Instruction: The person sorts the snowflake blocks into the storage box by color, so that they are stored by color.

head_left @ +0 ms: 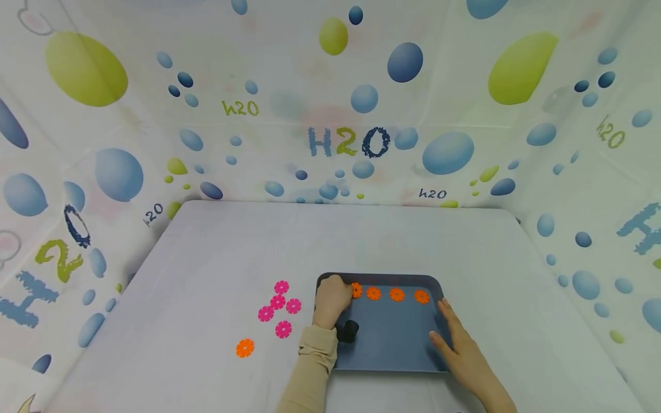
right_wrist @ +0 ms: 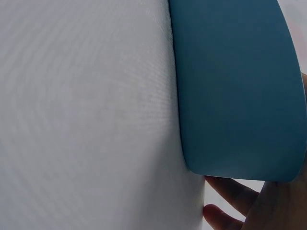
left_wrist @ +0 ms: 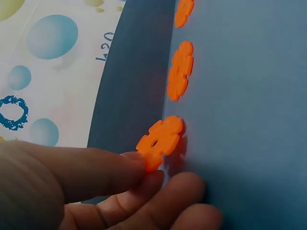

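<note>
My left hand reaches into the far left corner of a grey-blue baking tray. Its thumb and finger pinch the edge of an orange notched plastic disc, tilted up beside the tray's wall. Along the far side lie more orange discs in a row, the nearest one, a middle one and the rightmost. My right hand is at the tray's right side, fingers extended along the rim and thumb over the inside. In the right wrist view, the tray's outer wall partly hides that hand.
Left of the tray, several pink notched discs lie loosely grouped on the white tabletop. One orange disc lies nearer the front. A patterned curtain closes off the back and sides.
</note>
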`<action>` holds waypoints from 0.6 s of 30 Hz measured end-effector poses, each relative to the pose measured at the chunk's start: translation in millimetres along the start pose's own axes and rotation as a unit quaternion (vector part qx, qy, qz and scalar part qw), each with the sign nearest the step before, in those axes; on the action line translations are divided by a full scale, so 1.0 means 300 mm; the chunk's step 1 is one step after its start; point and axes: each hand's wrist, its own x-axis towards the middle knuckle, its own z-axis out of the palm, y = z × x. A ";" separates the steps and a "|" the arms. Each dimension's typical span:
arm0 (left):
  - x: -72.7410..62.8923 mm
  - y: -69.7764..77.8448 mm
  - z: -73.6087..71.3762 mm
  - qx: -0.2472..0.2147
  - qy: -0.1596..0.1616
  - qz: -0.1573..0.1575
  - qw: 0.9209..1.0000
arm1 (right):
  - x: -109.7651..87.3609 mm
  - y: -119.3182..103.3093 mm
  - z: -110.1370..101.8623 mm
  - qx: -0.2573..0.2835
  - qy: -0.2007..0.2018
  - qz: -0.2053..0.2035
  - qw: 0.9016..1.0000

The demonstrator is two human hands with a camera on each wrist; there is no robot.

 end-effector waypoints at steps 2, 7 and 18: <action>-0.001 0.000 0.000 0.007 0.000 -0.003 1.000 | 0.000 0.001 0.001 -0.001 0.000 -0.001 1.000; -0.008 0.000 -0.002 0.021 0.013 0.003 1.000 | 0.001 0.002 0.004 -0.001 0.000 0.000 1.000; 0.009 -0.018 -0.040 -0.057 -0.107 0.059 0.991 | 0.000 -0.005 0.001 -0.006 -0.001 0.003 1.000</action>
